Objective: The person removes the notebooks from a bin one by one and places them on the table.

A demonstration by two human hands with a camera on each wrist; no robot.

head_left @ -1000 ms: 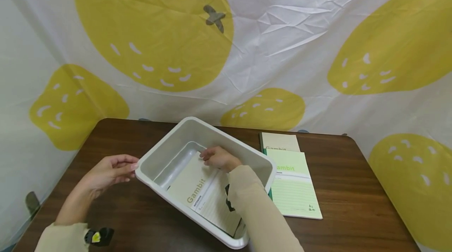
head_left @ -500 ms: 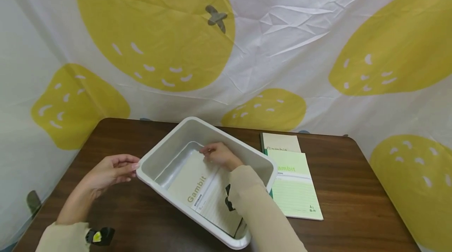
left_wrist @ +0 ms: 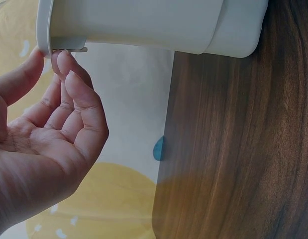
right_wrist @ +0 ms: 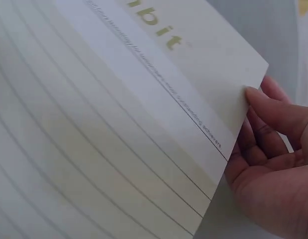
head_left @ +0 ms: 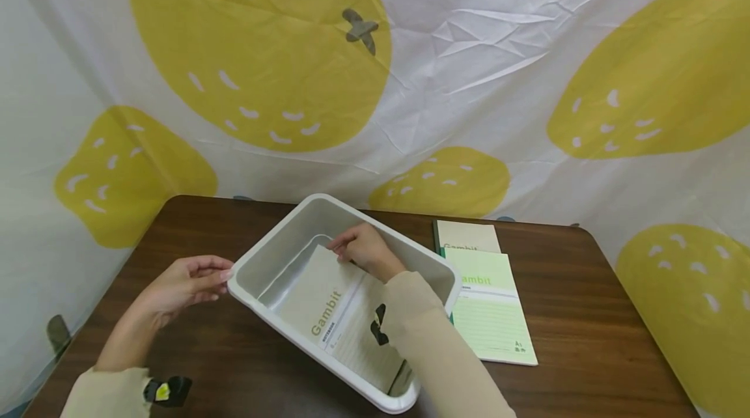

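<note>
A cream notebook marked "Gambit" lies inside a pale grey plastic basin. My right hand reaches into the basin and pinches the notebook's edge near its far corner. In the right wrist view, the thumb lies on the cover and the other fingers go behind it, so that edge is raised. My left hand holds the basin's left corner by the rim. The left wrist view shows thumb and fingertips pinching the rim from both sides, with the rest of the fingers curled below.
Right of the basin, a green-lined notebook partly covers another cream notebook on the dark wooden table. Behind the table hangs a white cloth with a yellow fruit print. My right forearm crosses the basin's near right rim.
My right hand has drawn up slightly, and the notebook's far edge has lifted with it. My left hand keeps its hold on the rim.
</note>
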